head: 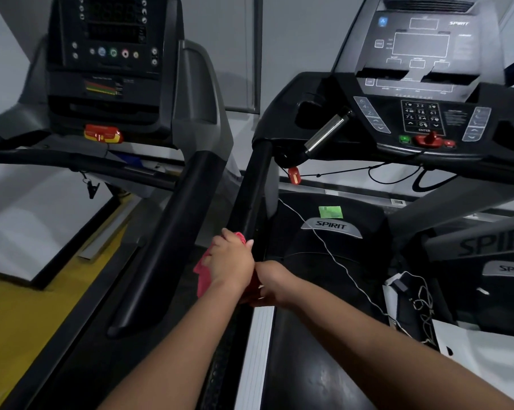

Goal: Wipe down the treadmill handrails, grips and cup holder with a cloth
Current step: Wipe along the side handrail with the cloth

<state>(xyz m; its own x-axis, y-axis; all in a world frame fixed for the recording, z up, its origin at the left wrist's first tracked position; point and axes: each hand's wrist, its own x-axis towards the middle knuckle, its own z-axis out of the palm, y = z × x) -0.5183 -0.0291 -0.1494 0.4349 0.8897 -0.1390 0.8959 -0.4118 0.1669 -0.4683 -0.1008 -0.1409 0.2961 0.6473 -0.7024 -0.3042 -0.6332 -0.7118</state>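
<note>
Apparently early: left hand (232,261) and right hand (270,284) are gripping the cloth (204,275) round one handrail (251,190), fingers curling. The grip (325,133) and cup holder (309,109) are seemingly awaiting wiping.

Dim, cool, flat light fills the room, and the whole picture is a little soft. The chrome pulse grip (323,134) above the right hand (272,284) catches the sharpest highlight. A dull sheen lies on the treadmill belt (323,374) below that hand. Left of the left hand (230,261) shadows are faint. Straight lines bow toward the edges, and the console (421,48) far above the hands is smeared.
</note>
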